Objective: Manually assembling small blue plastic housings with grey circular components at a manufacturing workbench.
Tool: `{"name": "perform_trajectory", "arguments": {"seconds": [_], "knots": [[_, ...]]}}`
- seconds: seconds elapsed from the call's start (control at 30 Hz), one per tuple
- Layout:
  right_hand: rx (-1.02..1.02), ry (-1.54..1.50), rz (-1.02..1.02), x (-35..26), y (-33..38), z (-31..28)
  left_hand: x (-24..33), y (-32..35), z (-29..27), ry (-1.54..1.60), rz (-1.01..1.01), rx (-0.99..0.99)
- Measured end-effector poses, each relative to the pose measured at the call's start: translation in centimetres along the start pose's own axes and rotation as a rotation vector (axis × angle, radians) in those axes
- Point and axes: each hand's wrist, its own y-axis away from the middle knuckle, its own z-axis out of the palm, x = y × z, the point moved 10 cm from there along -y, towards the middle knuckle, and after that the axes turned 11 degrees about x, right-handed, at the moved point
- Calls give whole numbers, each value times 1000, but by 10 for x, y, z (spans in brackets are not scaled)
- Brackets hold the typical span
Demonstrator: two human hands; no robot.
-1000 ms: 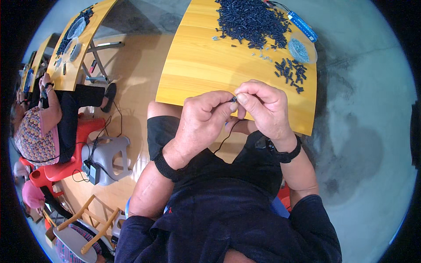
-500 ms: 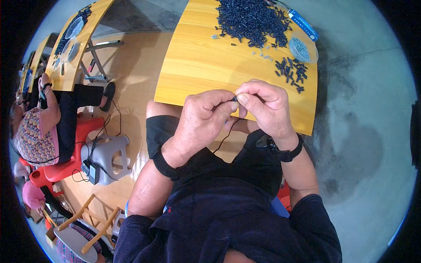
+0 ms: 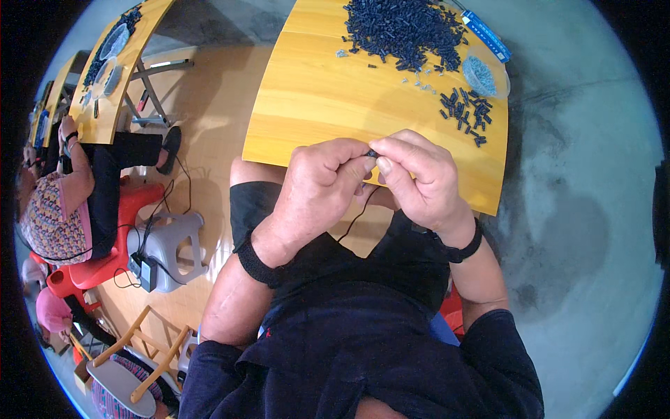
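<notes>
Both hands meet over the near edge of the yellow wood-grain table (image 3: 300,105). My left hand (image 3: 314,181) is closed, pinching a small black plastic piece (image 3: 372,153) between thumb and forefinger. The fingers cover most of that piece. From the other side my right hand (image 3: 422,174) comes in, its fingertips bent together against the piece's end; whatever they grip is too small to make out. Beyond the right hand lies a loose group of short black cylindrical pieces (image 3: 466,112). A clear tub of small silvery parts (image 3: 479,75) stands just past them.
A large heap of black pieces (image 3: 405,31) covers the table's far side, with a few silvery bits (image 3: 421,84) before it. A blue box (image 3: 486,36) lies at the far right corner. On the left, a co-worker (image 3: 59,216) sits at another table (image 3: 105,126), near a grey stool (image 3: 174,251).
My right forefinger has moved slightly left onto the black piece, and the right thumb has dropped a little away from it. My left hand keeps its pinch.
</notes>
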Motion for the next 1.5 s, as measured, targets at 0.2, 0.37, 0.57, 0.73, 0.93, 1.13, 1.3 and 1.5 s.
{"name": "perform_trajectory", "arguments": {"seconds": [0.2, 0.37, 0.57, 0.73, 0.93, 1.13, 1.3, 1.5], "knots": [[17, 109, -61, -4, 5, 6, -1, -3, -2, 28, 24, 66], [22, 137, -59, -3, 6, 5, -1, -4, -2, 91, 12, 88], [-6, 192, -115, -4, 9, 12, -18, 0, -1, 207, -130, 85], [-43, 213, -109, 0, 9, 18, -25, 1, -2, 308, -253, 82], [-52, 183, -115, 2, 4, 24, -30, -5, -12, 267, -265, 53], [-140, 142, -78, 11, -3, 35, -45, -10, -20, 241, -254, 51], [-45, 120, 303, 99, -25, 17, -46, -14, -29, 194, -261, 107], [-123, 685, 265, 208, -69, 8, -32, -21, -41, 178, -122, 188]]}}
